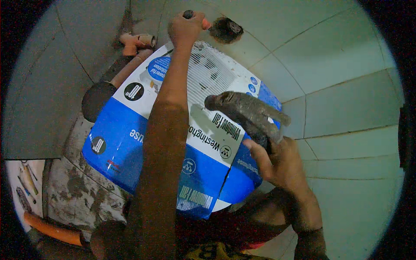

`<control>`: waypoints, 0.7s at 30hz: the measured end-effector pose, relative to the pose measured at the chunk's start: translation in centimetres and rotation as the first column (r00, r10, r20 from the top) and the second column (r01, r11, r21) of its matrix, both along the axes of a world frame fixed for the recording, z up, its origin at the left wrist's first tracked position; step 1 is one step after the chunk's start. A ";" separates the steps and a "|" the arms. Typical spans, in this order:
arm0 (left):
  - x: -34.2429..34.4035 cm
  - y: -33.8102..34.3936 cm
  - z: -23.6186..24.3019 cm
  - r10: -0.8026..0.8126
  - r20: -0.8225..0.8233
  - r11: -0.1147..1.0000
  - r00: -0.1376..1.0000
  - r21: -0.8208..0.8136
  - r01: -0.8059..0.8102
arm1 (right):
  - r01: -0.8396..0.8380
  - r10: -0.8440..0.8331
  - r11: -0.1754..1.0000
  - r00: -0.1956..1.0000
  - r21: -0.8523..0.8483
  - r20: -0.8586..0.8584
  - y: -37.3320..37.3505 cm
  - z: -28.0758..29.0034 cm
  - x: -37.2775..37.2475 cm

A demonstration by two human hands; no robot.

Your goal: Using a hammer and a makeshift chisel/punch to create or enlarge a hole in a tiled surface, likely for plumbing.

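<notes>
My left hand (186, 29), at the far end of my outstretched arm, is closed round what looks like a chisel (205, 23). Its dark round end sticks out on one side of the fist, and a red-orange part points at a rough hole (226, 30) in the tiled wall. The chisel's tip cannot be made out. In my right hand (281, 167) is a dusty grey claw hammer (249, 110), its head raised over a blue and white cardboard box (169, 151). The handle is mostly hidden by the hand. My left forearm crosses above the box.
An orange-brown pipe fitting (135, 43) stands in the far left corner, with another pipe (130, 69) beside the box. A dirty, stained ledge (78, 195) runs along the left, near an orange pipe (54, 229). Pale tiled wall (342, 108) rises on the right. Tools lie at the left edge.
</notes>
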State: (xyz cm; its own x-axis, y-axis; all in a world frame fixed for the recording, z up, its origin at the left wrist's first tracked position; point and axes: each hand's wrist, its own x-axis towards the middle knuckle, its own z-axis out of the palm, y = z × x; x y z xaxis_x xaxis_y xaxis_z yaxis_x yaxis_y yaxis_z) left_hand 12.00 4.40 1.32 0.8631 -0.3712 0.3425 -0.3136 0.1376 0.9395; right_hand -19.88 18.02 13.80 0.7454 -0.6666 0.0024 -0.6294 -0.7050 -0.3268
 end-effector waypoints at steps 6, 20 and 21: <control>-1.3 0.9 1.3 0.046 0.117 0.986 0.992 -0.165 -0.026 | -0.151 0.151 0.989 0.988 0.007 0.015 -0.2 -0.6 -0.7; -2.2 -2.2 -2.0 -0.425 -0.006 0.888 0.905 -0.196 0.416 | -0.160 0.167 0.983 0.983 0.093 -0.072 -0.5 -1.5 0.3; -2.3 -2.3 -2.2 -0.446 0.042 0.860 0.894 -0.256 0.441 | -0.150 0.156 0.985 0.984 0.080 -0.080 -0.5 -1.6 0.3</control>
